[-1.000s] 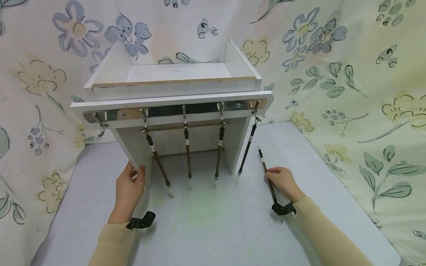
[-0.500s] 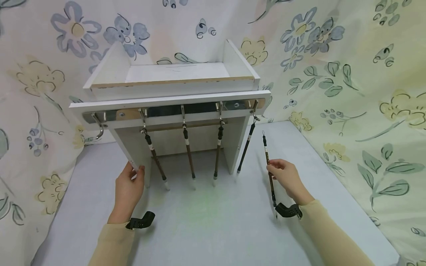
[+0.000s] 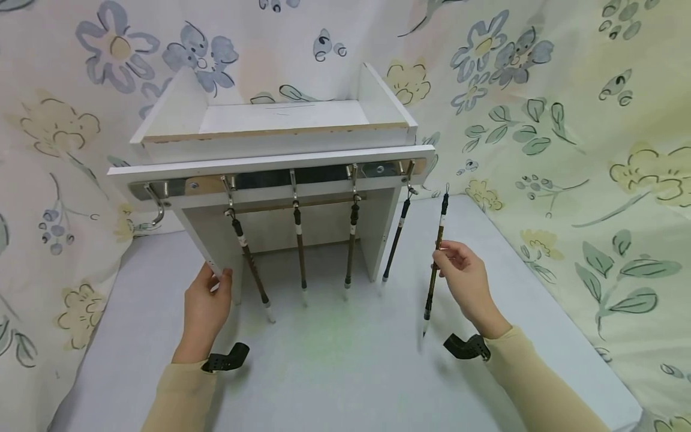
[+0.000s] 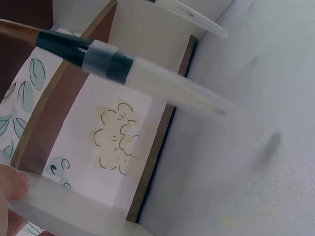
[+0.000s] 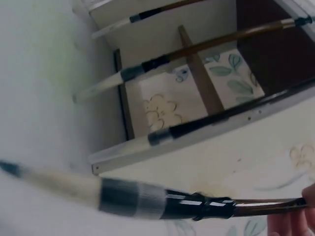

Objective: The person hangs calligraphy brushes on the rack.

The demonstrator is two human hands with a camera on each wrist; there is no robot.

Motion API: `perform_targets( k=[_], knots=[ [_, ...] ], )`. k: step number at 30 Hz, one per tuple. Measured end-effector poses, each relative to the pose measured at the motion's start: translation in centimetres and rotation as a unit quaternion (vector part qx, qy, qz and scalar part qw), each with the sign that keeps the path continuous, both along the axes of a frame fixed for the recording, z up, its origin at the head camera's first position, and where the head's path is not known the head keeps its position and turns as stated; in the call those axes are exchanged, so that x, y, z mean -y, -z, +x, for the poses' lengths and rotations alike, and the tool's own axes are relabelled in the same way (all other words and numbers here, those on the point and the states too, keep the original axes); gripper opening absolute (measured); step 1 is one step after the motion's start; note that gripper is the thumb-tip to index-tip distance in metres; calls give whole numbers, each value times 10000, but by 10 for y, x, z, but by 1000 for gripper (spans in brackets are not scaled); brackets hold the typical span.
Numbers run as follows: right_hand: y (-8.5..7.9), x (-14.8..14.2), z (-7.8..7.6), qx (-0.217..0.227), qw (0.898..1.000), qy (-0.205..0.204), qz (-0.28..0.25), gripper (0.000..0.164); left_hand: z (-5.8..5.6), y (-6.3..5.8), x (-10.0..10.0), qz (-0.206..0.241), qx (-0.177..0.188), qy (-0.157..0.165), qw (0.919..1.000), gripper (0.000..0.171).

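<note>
My right hand (image 3: pixel 464 282) pinches a calligraphy brush (image 3: pixel 430 294) midway along its dark handle. The brush stands nearly upright, its hanging loop at the top and its pale bristles pointing down. Its dark bristle tip (image 5: pixel 11 168) shows in the right wrist view. With thumb and fingers, my left hand (image 3: pixel 207 312) grips the front edge of the left side panel (image 3: pixel 213 237) of a white wooden shelf. Several similar brushes (image 3: pixel 300 252) hang bristles down from metal hooks on the shelf's front rail (image 3: pixel 264 179). One hanging brush (image 4: pixel 162 86) crosses close in front of the left wrist camera.
A curved hook (image 3: pixel 156 204) juts out at the rail's left end. Above the rail is the shelf's open upper tray (image 3: pixel 281 117). The white tabletop (image 3: pixel 335 372) lies beneath, with floral cloth (image 3: pixel 594 198) behind and at both sides.
My right hand has raised the brush from a slanted pose to nearly upright, its loop now near hook height. The hanging brushes swing slightly. My left hand keeps its grip on the panel.
</note>
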State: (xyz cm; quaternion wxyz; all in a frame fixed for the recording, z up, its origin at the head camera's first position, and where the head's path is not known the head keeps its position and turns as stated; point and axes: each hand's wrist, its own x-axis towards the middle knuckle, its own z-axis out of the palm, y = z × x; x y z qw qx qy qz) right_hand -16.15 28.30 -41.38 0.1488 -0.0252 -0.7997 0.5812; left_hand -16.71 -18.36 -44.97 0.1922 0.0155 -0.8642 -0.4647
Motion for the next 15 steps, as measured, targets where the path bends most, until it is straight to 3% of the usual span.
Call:
perform_targets(
  k=[4, 8, 15],
  knots=[
    [-21, 16, 8, -472, 9985, -11, -292, 27, 0, -1, 1, -3, 21, 18, 10000, 42],
    [-45, 33, 20, -1026, 9945, -102, -190, 24, 0, 0, 2, 17, 101, 24, 9999, 43],
    [-57, 45, 28, -1763, 9839, -292, -83, 23, 0, 1, 1, 16, 130, 40, 9999, 44]
  ],
)
